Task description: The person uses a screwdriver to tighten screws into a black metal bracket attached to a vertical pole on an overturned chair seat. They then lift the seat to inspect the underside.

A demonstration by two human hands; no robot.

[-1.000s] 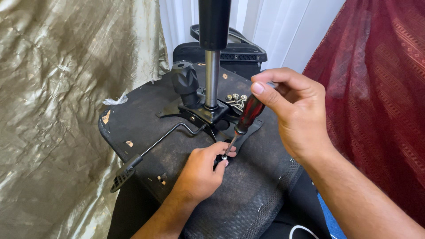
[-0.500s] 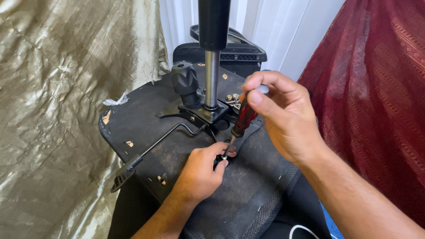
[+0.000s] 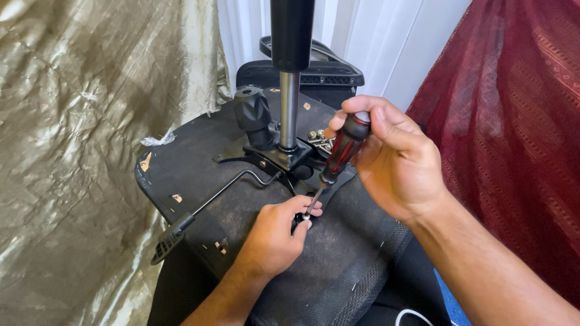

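Your right hand (image 3: 396,160) is closed around the red-and-black handle of a screwdriver (image 3: 341,151), thumb pressed over the butt end, with the tool slanting down and to the left. Its thin metal shaft ends at your left hand (image 3: 275,235), which is curled, fingertips (image 3: 305,212) pinched around the tip where it meets a small dark fastener on the underside of an overturned black chair seat (image 3: 199,151). Whether the tip sits in the fastener is hidden by your fingers.

Just beyond the screwdriver, the chair's metal column (image 3: 289,108) stands upright from a black mounting plate (image 3: 275,158), its upper part a thicker black cylinder. A ribbed black knob (image 3: 254,115) stands just left of the column. A few loose silver screws (image 3: 318,140) lie on the plate to the right of the column, near the handle. A thin black lever (image 3: 205,202) runs from the plate down-left past the seat's edge.

A crinkled gold cloth (image 3: 72,151) hangs at left, a dark red curtain (image 3: 519,121) at right.
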